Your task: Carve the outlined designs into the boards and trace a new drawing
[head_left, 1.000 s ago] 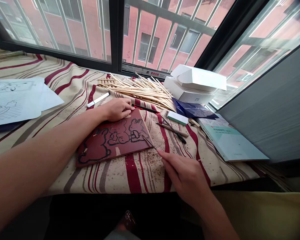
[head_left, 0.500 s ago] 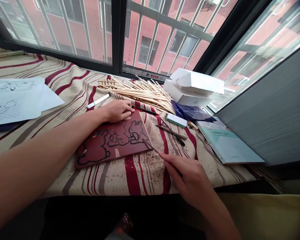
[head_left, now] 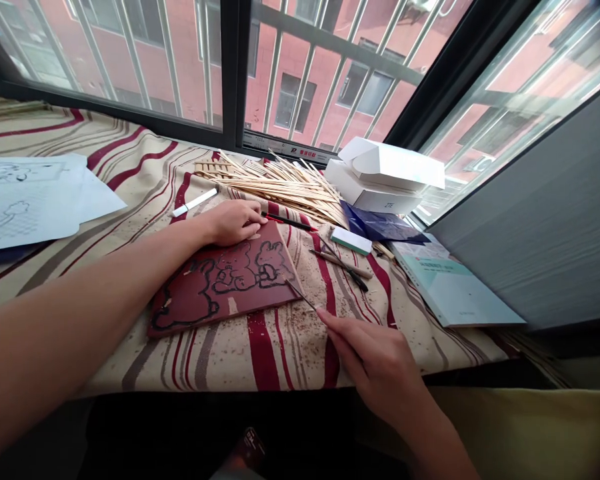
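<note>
A dark red board (head_left: 240, 297) lies tilted on the striped cloth, with bear-like figures outlined in black and a few pale scraped patches. My left hand (head_left: 233, 222) presses on its far edge, fingers curled together over the rim. In my right hand (head_left: 367, 343) is a thin carving tool (head_left: 303, 296), pinched between thumb and fingers. Its tip meets the board near the right edge, beside the outlined figures; the handle is mostly hidden in the palm. Brown shavings are scattered on the cloth just right of the board.
Beyond the board lie a white marker (head_left: 195, 202), a black-and-red pen (head_left: 291, 221), more thin tools (head_left: 343, 263) and an eraser (head_left: 351, 241). Wooden sticks (head_left: 280, 187) and a white box (head_left: 383, 180) are by the window. A book (head_left: 455, 283) lies right, drawing sheets (head_left: 30, 203) left.
Both hands keep their grips. The tool tip has hardly moved on the board, and the right hand has shifted very slightly. The whole view has drifted a little.
</note>
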{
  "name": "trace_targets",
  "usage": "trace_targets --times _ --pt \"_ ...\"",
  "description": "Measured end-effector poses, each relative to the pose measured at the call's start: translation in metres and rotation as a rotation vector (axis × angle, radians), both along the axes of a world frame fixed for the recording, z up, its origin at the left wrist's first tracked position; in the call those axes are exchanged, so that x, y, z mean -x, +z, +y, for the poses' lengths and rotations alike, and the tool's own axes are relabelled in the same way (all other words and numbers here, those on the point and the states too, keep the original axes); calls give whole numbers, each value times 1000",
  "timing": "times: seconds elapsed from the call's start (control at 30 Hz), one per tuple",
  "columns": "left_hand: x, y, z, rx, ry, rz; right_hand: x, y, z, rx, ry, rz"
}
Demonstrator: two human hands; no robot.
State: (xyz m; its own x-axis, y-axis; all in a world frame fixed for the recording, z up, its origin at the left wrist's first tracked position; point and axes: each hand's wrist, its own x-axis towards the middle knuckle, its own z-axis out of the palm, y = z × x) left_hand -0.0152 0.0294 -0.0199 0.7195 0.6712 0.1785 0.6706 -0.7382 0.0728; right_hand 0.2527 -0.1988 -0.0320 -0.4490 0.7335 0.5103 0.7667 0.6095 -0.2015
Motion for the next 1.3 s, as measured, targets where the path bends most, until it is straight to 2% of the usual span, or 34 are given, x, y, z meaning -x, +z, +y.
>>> trace_targets --times 0.1,0.3,0.73,0.9,1.3 --pt "1 0 1 3 14 -3 4 -3 2 -52 -18 14" --pt "2 0 1 13 -7 -16 0 0 2 22 8 34" --pt "5 -3 4 16 9 -22 4 -1 2 -22 -19 -12" --pt "5 -3 4 11 6 -33 11 -5 1 -97 -37 -7" --pt "6 -3 5 8 15 -17 7 -5 1 -74 -44 -28"
